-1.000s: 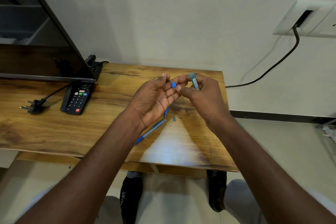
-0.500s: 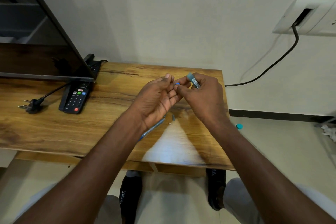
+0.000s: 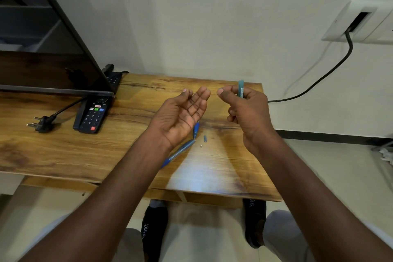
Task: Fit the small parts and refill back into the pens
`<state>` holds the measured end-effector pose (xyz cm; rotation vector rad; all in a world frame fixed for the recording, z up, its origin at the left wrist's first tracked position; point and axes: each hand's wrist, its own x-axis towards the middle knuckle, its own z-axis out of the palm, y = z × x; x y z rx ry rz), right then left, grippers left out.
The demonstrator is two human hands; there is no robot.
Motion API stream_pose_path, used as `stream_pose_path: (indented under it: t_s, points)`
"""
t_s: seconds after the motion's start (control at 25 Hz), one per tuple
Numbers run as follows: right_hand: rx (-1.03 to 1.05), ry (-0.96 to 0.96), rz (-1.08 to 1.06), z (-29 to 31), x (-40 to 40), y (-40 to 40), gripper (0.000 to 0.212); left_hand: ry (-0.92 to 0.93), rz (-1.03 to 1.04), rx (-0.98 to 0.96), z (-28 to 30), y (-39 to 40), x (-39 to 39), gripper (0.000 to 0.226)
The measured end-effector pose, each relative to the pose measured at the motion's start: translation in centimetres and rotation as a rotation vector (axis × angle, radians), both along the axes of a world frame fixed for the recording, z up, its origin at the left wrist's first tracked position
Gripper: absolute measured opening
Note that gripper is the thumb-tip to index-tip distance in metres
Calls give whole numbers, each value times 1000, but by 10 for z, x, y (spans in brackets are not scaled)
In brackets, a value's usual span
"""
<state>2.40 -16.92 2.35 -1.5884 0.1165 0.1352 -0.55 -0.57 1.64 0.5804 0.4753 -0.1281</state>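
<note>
My left hand (image 3: pixel 182 112) hovers palm up over the wooden table (image 3: pixel 63 151), fingers straight, with nothing in it. My right hand (image 3: pixel 246 110) is beside it, a little apart, and grips a teal pen barrel (image 3: pixel 241 88) that sticks up from the fingers. Below the left hand a blue pen part (image 3: pixel 178 153) lies on the table, with a blue cap piece (image 3: pixel 196 128) just above it. A small grey piece (image 3: pixel 205 138) and a tiny white bit (image 3: pixel 201 145) lie to their right.
A black remote (image 3: pixel 91 117) and a loose black plug (image 3: pixel 42 123) with its cable lie at the left, under a dark screen (image 3: pixel 42 66). A black cable (image 3: pixel 319 81) runs from a wall socket plate (image 3: pixel 357 21). My shoes (image 3: pixel 154 229) stand beneath the table.
The hands were together, the left pinching a small blue piece against the barrel. Now they have parted, the left palm is bare and the blue piece is gone from view.
</note>
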Motion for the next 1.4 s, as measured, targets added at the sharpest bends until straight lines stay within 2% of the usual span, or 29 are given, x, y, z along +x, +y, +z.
stream_pose_path:
  t_s: [0.16, 0.32, 0.48, 0.6, 0.72, 0.84, 1.16, 1.28, 1.4]
  points:
    - [31, 52, -4, -2, 1, 0, 5, 30, 50, -42, 0, 1, -1, 15]
    - [34, 63, 10, -4, 2, -1, 6, 29, 42, -52, -2, 1, -1, 20]
    - [37, 43, 56, -2, 0, 1, 9, 2, -70, 170, -3, 1, -1, 24]
    - [-24, -45, 77, -1, -1, 3, 7, -18, -182, 340, -2, -4, -1, 26]
    - [-182, -175, 86, -4, -1, 4, 10, -32, -268, 414, -4, -8, -2, 25]
    - [-310, -247, 101, -5, -1, 4, 9, -60, -322, 447, -8, -8, -2, 35]
    - [-344, -292, 125, -9, -2, 4, 8, -25, -298, 341, -8, -8, -2, 25]
    - [-349, -287, 141, -11, -2, 5, 9, -4, -292, 324, -8, -8, -2, 48]
    - [-332, -285, 163, -10, -3, 6, 9, 6, -288, 294, -10, -7, -2, 50]
